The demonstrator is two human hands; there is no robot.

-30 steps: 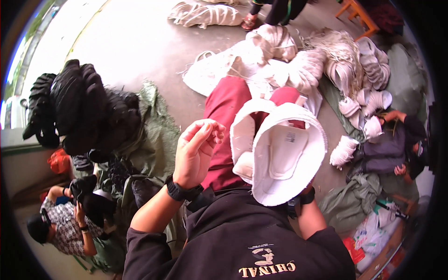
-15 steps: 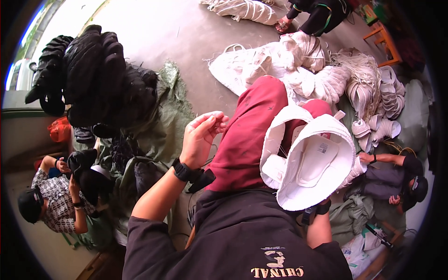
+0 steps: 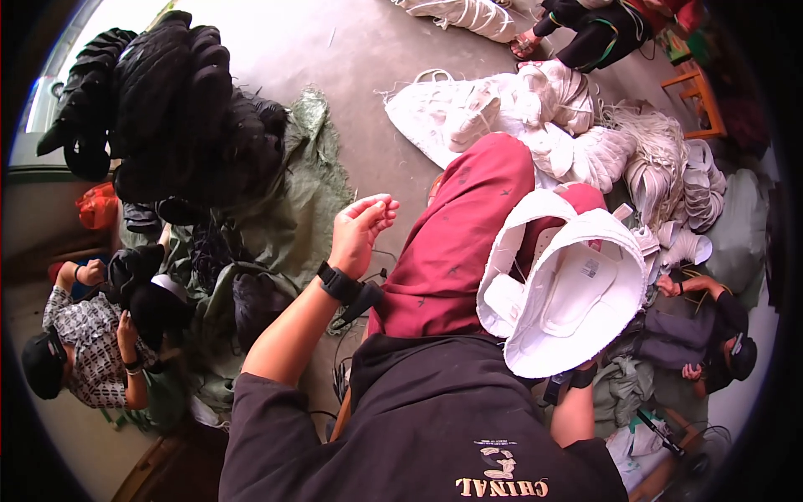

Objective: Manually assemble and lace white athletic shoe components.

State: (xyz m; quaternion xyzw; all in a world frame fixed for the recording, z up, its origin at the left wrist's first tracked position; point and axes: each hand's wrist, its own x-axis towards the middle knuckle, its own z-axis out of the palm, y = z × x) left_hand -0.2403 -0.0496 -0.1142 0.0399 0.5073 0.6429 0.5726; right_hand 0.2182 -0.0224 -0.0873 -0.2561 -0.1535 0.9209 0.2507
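Observation:
Over my right thigh are two white shoe uppers. The nearer shoe upper [image 3: 577, 309] shows its open inside, a pale insole shape and raw frayed edges. Partly behind it, the second shoe upper [image 3: 493, 272] forms a narrow loop to the left. My right forearm, with a black wristband [image 3: 583, 376], goes up behind the nearer upper, which hides that hand's fingers. Raised beside my left thigh is my left hand [image 3: 361, 234], its fingers curled and thumb pressed to them. Whatever is pinched there, if anything, is too small to make out.
Bundled white uppers [image 3: 535, 117] lie beyond my knees. At the left a pile of black footwear [image 3: 167, 117] rests by a green sheet [image 3: 314, 184]. One co-worker [image 3: 96, 351] sits at the left, another [image 3: 703, 335] at the right, and a third [image 3: 594, 33] at the far side.
The view has shifted slightly, and both uppers appear a little farther right. My left hand stays raised with its fingers curled.

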